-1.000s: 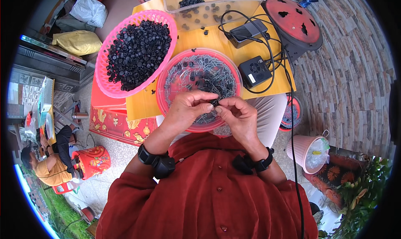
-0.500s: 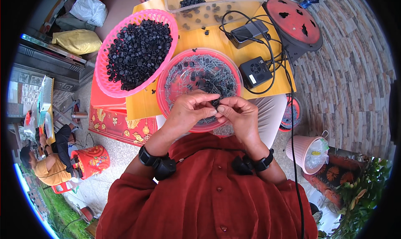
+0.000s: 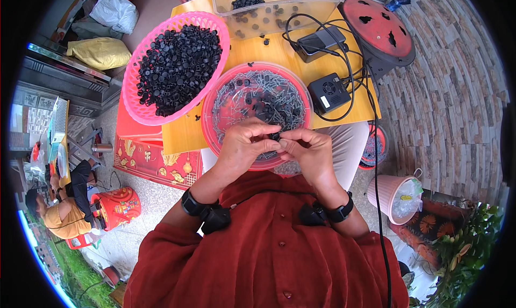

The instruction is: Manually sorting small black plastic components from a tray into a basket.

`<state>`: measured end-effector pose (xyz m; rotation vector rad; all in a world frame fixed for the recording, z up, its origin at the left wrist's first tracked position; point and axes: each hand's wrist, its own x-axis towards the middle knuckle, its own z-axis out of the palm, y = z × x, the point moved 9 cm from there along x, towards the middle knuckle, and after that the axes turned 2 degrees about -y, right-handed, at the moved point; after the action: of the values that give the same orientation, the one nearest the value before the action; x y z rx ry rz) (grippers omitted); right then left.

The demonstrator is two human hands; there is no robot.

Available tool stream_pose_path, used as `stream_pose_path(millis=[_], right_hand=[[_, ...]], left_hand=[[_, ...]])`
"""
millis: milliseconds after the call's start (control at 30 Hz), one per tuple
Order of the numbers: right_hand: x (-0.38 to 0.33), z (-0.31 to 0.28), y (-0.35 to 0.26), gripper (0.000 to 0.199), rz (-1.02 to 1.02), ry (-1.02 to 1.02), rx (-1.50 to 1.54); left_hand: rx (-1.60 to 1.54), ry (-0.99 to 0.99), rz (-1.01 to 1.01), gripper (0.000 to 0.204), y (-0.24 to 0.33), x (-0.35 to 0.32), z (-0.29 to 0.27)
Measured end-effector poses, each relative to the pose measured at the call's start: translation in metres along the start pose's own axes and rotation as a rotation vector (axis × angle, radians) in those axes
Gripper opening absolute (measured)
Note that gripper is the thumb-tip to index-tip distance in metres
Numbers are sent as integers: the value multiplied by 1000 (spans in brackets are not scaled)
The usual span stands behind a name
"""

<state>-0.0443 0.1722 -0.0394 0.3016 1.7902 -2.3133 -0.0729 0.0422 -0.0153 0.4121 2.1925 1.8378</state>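
Over the near part of a round red tub, my left hand and my right hand meet fingertip to fingertip. Both are closed in a pinch around a small black plastic piece; whether a nail is in it is hidden by the fingers. Many loose grey nails lie in the tub, with black plastic pieces among them. Left of and beyond the tub, a pink basket is heaped with black plastic caps.
A clear box with more black pieces stands at the table's far side. Black power adapters and looped cables lie on the yellow table. A cable hangs down past my right arm. Someone in an orange top sits far left.
Both hands stay over the tub, the fingertips shifting slightly around the small black piece. The containers have not moved.
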Motion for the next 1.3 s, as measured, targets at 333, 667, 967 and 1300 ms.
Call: stream_pose_path(millis=[333, 667, 967, 1300], right_hand=[[-4, 3, -13, 9, -78, 20, -203], [-4, 5, -10, 9, -65, 8, -217], [-4, 11, 15, 10, 105, -100, 108], [-3, 14, 28, 11, 173, -137, 224]], left_hand=[[26, -72, -1, 27, 2, -1, 5], [169, -68, 50, 24, 15, -5, 4], [101, 44, 96, 25, 23, -11, -3], [178, 13, 165, 21, 29, -15, 5]])
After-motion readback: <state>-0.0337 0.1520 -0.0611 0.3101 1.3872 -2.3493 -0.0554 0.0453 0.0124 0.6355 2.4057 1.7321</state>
